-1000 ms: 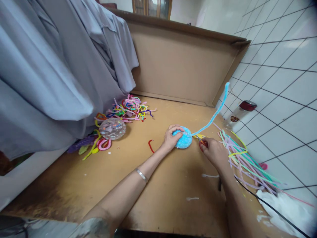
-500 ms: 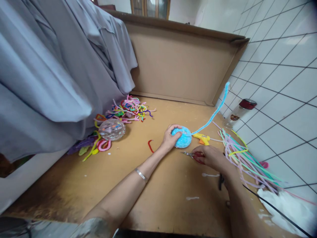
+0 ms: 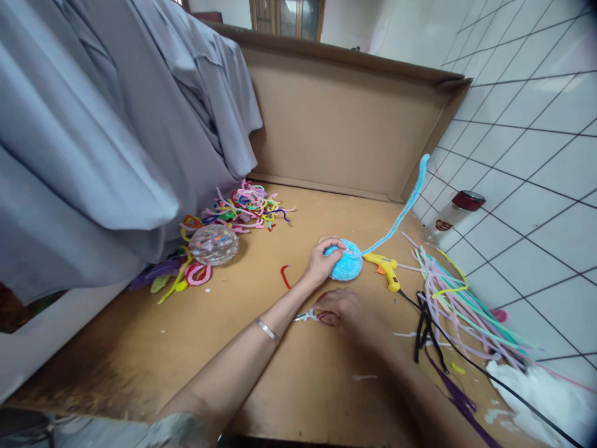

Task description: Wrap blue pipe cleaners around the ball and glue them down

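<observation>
My left hand [image 3: 323, 260] is closed on a round blue coil of fuzzy pipe cleaner [image 3: 346, 261], its fingers over the rim and in the hollow top. From the coil's right side a long loose blue strand [image 3: 395, 224] rises to the upper right. Just below, close to my left forearm, my right hand [image 3: 342, 307] has its fingers on the red handles of small scissors [image 3: 308, 316]. The metal blades point left, low over the table. A yellow glue gun [image 3: 386, 269] lies right of the coil.
Tangled coloured pipe cleaners [image 3: 252, 204] and a clear textured glass bowl [image 3: 214, 244] are at the left. Pastel pipe cleaners [image 3: 459, 298], a red-lidded jar [image 3: 453, 218] and white tissue [image 3: 536, 398] sit along the tiled wall. A black cord [image 3: 489, 373] crosses the right. Cardboard [image 3: 336, 118] stands behind.
My right hand has moved left and toward me with the scissors, uncovering the glue gun's handle and some black strips. My left hand still holds the blue coil in about the same place.
</observation>
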